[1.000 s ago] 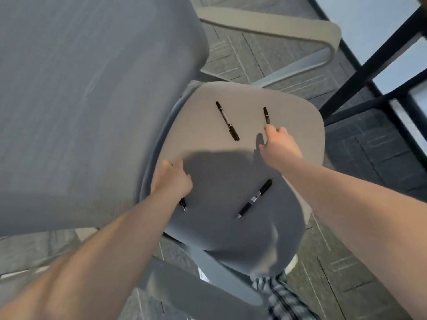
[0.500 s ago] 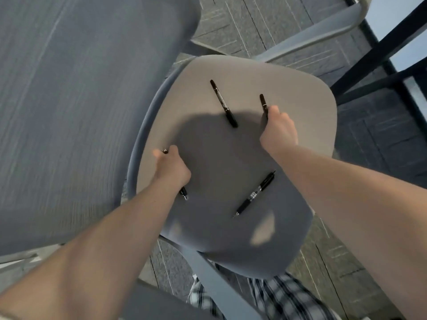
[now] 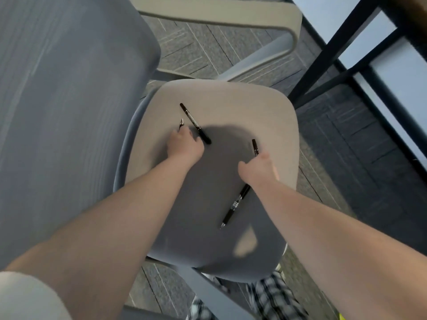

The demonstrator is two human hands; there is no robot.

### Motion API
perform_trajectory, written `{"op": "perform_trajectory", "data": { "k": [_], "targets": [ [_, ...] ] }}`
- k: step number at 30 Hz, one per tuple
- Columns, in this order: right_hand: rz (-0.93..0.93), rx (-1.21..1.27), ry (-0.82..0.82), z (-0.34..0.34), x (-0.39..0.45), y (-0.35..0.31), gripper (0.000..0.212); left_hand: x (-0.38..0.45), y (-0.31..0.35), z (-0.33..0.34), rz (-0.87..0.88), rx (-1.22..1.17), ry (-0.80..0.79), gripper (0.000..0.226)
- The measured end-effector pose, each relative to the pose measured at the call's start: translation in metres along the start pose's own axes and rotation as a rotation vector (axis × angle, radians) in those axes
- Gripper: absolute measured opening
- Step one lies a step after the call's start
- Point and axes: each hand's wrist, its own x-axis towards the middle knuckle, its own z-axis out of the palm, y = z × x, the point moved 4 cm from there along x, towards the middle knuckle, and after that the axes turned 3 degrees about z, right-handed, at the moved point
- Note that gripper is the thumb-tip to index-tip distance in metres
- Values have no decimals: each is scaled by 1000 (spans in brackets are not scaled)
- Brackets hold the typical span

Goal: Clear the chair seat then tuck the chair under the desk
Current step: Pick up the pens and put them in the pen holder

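On grey chair seat (image 3: 265, 107): 4 black pens (image 3: 195, 123).

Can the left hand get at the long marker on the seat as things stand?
Probably yes. The left hand is right beside the marker, its fingers nearly touching the lower end, with nothing between them. But it already grips a pen, so taking a second could be awkward.

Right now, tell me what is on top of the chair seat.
Two black pens lie loose on the chair seat: one far pen, one near pen. The left hand grips a third pen, the right hand a fourth pen; their middles are covered.
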Motion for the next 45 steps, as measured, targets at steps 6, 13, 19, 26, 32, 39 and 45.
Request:
{"op": "perform_trajectory", "data": {
  "k": [6,13,19,26,32,39,45],
  "targets": [
    [11,-74,-48,19,3,20,56,35,23,9,55,29,25,37],
    [61,-63,-59,33,4,33,62,51,31,25,3,94,29,43],
    [13,-46,-22,33,-2,31,33,45,32,32,79,190,-28,51],
    [-110,78,49,-3,-13,-2,27,16,47,5,204,-26,-120,53],
    [-211,199,114,-65,-25,-27,25,-2,102,-40,223,-83,-60,65],
    [-252,298,236,-157,-31,-26,24,-43,201,-59,487,2,-54,20],
    [-292,481,373,-269,-38,6,27,-92,310,-50,719,-41,-105,13]
  ]
}}
